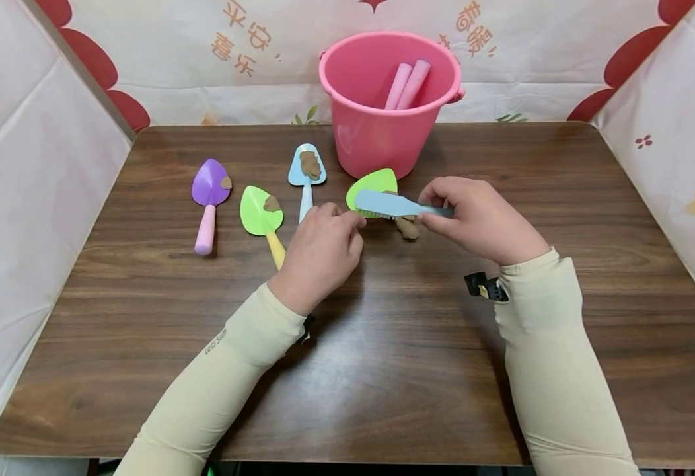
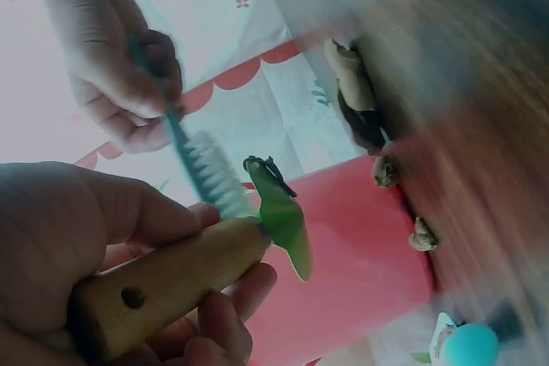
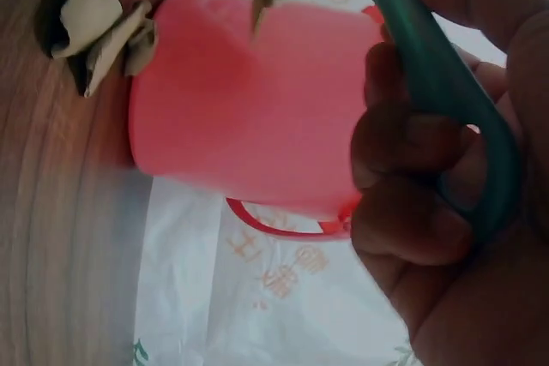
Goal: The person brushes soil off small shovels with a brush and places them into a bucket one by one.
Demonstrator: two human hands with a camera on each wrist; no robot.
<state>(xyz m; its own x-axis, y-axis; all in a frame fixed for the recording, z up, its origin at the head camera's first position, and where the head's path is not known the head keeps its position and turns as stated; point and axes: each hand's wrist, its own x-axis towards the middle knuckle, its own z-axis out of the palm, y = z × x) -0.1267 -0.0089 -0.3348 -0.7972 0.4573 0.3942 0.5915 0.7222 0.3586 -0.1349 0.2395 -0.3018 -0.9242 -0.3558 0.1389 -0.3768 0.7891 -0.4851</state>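
My left hand [image 1: 322,254] grips the yellow handle [image 2: 176,285] of a toy shovel with a green blade [image 2: 281,216], raised in front of the bucket. A light blue brush [image 1: 383,202] is held by its handle in my right hand [image 1: 479,215]. Its white bristles [image 2: 214,173] face the green blade and overlap its near edge in the head view. Some dark brown stuff clings to the blade's edge in the left wrist view. Brown clay-like lumps [image 1: 407,228] lie on the table beneath.
To the left lie a purple shovel [image 1: 209,182], another green shovel [image 1: 255,210] and a blue shovel [image 1: 296,173], each with a brown patch. A pink bucket [image 1: 371,142] stands at the back of the wooden table [image 1: 419,370], two pink handles [image 1: 405,86] inside it.
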